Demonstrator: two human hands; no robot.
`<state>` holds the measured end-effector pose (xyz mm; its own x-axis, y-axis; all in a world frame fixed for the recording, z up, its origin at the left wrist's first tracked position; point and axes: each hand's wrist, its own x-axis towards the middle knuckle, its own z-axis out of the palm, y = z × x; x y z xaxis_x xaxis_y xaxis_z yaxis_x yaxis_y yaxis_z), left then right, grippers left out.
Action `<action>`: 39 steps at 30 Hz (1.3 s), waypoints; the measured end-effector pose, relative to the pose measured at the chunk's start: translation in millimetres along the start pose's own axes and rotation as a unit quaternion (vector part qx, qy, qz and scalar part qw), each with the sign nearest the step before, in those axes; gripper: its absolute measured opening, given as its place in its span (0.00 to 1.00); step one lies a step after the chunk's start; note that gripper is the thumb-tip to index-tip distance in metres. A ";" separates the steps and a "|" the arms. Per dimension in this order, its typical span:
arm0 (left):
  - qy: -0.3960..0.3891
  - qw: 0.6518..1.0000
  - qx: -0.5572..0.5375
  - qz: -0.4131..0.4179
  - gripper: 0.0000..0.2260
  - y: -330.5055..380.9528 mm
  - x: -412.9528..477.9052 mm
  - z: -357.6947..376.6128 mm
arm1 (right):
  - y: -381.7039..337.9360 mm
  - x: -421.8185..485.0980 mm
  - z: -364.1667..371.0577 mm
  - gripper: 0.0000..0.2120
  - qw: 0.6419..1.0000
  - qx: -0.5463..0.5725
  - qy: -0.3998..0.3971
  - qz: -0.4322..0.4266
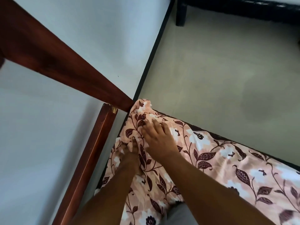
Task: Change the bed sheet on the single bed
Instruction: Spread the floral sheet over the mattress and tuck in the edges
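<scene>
I see both hands on the floral bed sheet (219,161) at the mattress corner, around 11 o'clock from frame centre, right against the wooden bed frame (90,153). Right hand (158,137) lies flat on the bunched corner, fingers straight and spread toward 11 o'clock — pressing, not gripping. Left hand (129,151) sits just beside it at 8 o'clock, motion-blurred — I can't tell whether its fingers pinch the fabric.
</scene>
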<state>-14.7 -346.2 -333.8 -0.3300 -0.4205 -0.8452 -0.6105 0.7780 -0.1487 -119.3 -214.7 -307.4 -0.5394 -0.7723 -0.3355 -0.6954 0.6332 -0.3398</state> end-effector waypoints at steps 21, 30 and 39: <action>-0.028 0.995 -0.048 0.081 0.64 -9.1 -39.7 -24.3 | 19.2 -42.0 -48.8 0.44 0.938 -0.152 -0.302 0.076; -0.004 0.992 -0.074 0.106 0.67 -18.4 -9.5 -8.9 | 24.6 -25.9 -51.6 0.39 0.933 -0.195 -0.300 0.032; -0.009 0.996 -0.069 0.054 0.73 -14.0 2.5 -2.3 | 37.2 -9.1 -57.1 0.46 0.904 -0.286 -0.308 -0.083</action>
<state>-8.6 -359.3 -332.7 -0.3880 -0.3280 -0.8613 -0.6655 0.7462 0.0156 -167.3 -187.0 -266.8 -0.1602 -0.5688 -0.8067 -0.9693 0.2449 0.0198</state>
